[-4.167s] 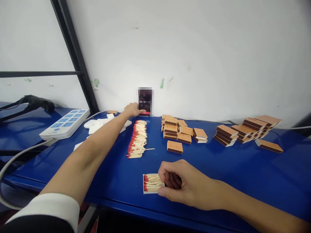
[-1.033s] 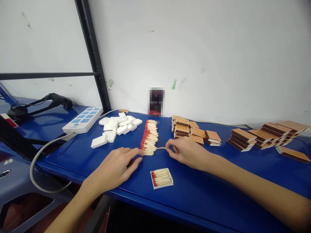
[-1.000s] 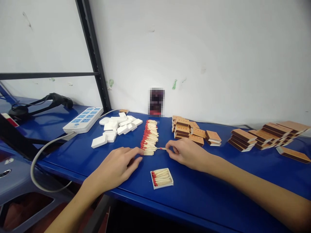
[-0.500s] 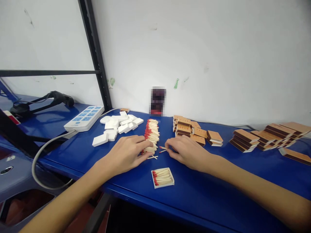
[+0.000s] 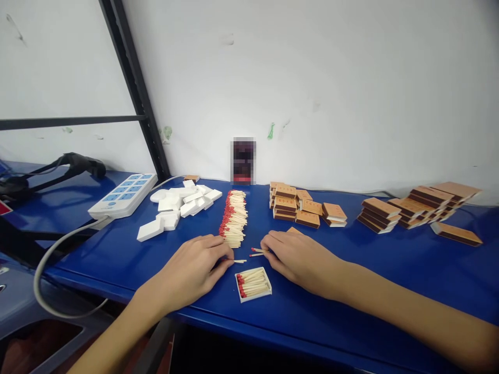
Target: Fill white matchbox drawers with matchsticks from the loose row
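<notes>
Just left of the small white tray (image 5: pixel 270 289), my left hand (image 5: pixel 197 267) pinches matchsticks (image 5: pixel 240 261), their pale ends poking out past the fingertips. My right hand (image 5: pixel 298 259) is closed around a couple of matches (image 5: pixel 257 252), red heads pointing left. Between and beyond the hands lies a long heap of red-headed matches (image 5: pixel 235 218). The tray sits in front, near the table edge, holding a layer of matches with heads to the left. A brown matchbox (image 5: pixel 295 230) shows partly behind my right hand.
White empty-looking boxes (image 5: pixel 169 202) are piled at the left, beside a power strip (image 5: pixel 123 195) with a grey cable. Brown matchboxes (image 5: pixel 286 202) are stacked behind my right hand, with more stacks (image 5: pixel 417 208) farther right. A blurred dark object (image 5: pixel 244 161) stands against the wall.
My left hand has drawn back from the match heap toward the tray, with matchsticks in its fingers. My right hand has come slightly nearer, still holding matches. The view has shifted a little.
</notes>
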